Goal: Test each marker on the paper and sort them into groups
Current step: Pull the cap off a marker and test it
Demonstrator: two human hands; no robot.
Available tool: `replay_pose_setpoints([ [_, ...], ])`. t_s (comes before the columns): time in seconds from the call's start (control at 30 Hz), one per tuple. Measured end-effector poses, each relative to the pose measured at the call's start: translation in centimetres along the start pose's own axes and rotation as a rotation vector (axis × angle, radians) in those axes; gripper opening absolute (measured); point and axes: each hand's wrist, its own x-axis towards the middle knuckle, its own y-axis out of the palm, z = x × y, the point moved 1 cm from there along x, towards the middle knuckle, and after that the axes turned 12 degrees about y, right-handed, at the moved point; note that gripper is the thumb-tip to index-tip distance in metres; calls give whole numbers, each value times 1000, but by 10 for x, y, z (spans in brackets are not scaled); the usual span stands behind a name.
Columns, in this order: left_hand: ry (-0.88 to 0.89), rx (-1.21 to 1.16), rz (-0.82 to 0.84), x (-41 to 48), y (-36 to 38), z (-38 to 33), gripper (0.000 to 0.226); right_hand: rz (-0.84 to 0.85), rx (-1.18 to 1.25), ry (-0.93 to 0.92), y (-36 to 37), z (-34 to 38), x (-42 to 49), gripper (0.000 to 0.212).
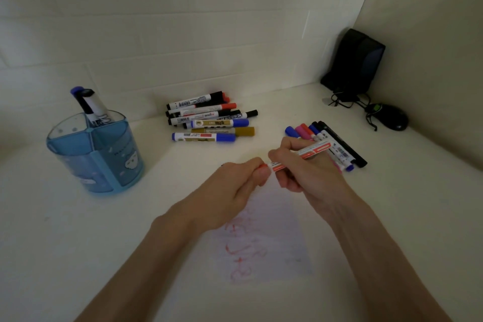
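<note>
Head view: we judge the red cap (262, 167) should travel straight along the red marker (313, 150), never levered sideways. The left hand (243, 185) curls tight round the cap. The right hand (300, 167) wraps the barrel. Both are held above the scribbled paper (274, 243), forearms converging.

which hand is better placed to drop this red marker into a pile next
Right, probably: the right hand grips the red marker by its barrel, and the right-side marker group lies just beyond it. The left hand only pinches the marker's end.
</note>
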Motion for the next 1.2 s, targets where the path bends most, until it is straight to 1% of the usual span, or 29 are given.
replay_pose_setpoints([
  [0.07,-29,-167,26,1,-1,-1,31,21,-8,-16,-2,1,-1,40],
  [0.17,-78,-376,77,1,-6,1,36,28,-13,-29,-3,4,0,37],
  [0.23,-89,-380,53,2,-5,4,35,-26,-20,-37,0,2,2,35],
  [0.3,-101,-218,-21,3,-1,7,22,-131,19,-25,6,-1,5,33],
  [0.33,-116,-119,-46,4,1,9,19,-181,79,3,10,-4,7,31],
  [0.37,-128,-19,-55,3,3,11,23,-201,192,45,14,-6,8,28],
  [0.4,-133,79,-44,2,6,14,30,-165,374,99,18,-9,8,26],
  [0.43,-126,185,-23,1,9,16,38,-79,607,151,21,-10,8,26],
  [0.47,-107,291,-5,-1,11,18,44,10,822,188,23,-10,9,30],
  [0.5,-78,391,2,-3,13,19,49,62,973,213,23,-11,10,36],
  [0.57,3,523,19,-5,16,16,54,50,1072,239,22,-13,12,53],
  [0.6,38,570,50,-5,18,13,57,30,1076,243,21,-13,12,57],
  [0.67,62,629,129,-3,21,8,65,-7,1070,240,19,-12,11,59],
  [0.7,53,620,154,-2,24,5,67,-26,1065,237,18,-11,10,57],
  [0.77,27,525,166,2,26,-1,65,-61,1042,227,15,-7,9,56],
  [0.83,24,355,130,4,26,-5,60,-65,1019,193,13,-3,7,56],
  [0.9,23,131,59,5,27,-4,47,-47,984,149,11,0,5,58],
  [0.97,-2,-65,24,5,27,-2,35,-35,932,119,10,1,4,58],
  [1.03,-14,-133,-18,4,26,0,30,20,908,78,11,1,5,54],
  [1.07,-16,-120,-51,4,25,2,29,77,912,53,12,1,6,48],
  [1.1,-20,-90,-88,4,22,4,27,121,882,20,14,1,7,35],
  [1.13,-32,-60,-125,4,18,7,24,86,753,-22,16,-1,8,19],
  [1.17,-55,-36,-159,4,14,10,22,-31,503,-66,17,-4,9,8],
  [1.2,-86,-4,-182,3,11,12,20,-161,220,-116,17,-7,10,11],
])
